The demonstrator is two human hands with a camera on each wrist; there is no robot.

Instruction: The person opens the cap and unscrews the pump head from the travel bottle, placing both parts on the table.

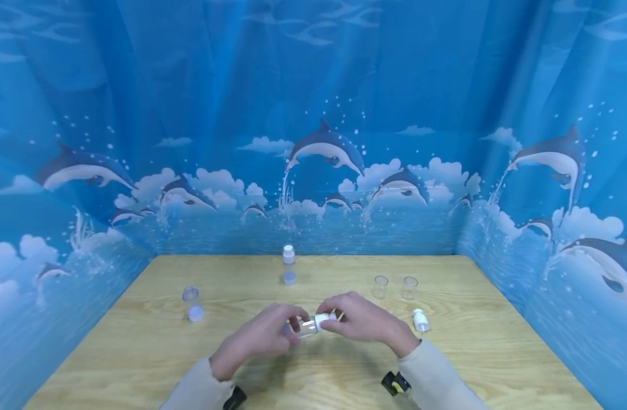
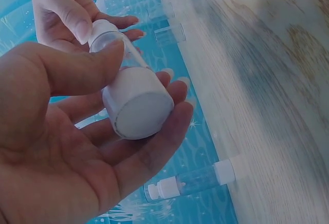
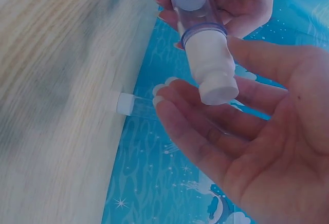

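Both hands hold a small clear pump bottle (image 1: 307,327) above the middle of the wooden table. My left hand (image 1: 269,330) grips its body, thumb on top and fingers underneath; the white base (image 2: 141,106) faces the left wrist camera. At the opposite end, my right hand (image 1: 361,318) pinches the white pump head (image 3: 211,59), thumb on one side and bent fingers on the other. The pump head sits at the bottle's mouth, against a bluish rim. Whether it is fully seated, I cannot tell.
An assembled bottle (image 1: 289,265) stands at the back of the table (image 1: 231,279). Left is a topless clear bottle (image 1: 192,307). To the right are two clear caps (image 1: 380,286) and a loose white pump head (image 1: 419,320). A blue dolphin curtain (image 1: 313,85) encloses the back and sides.
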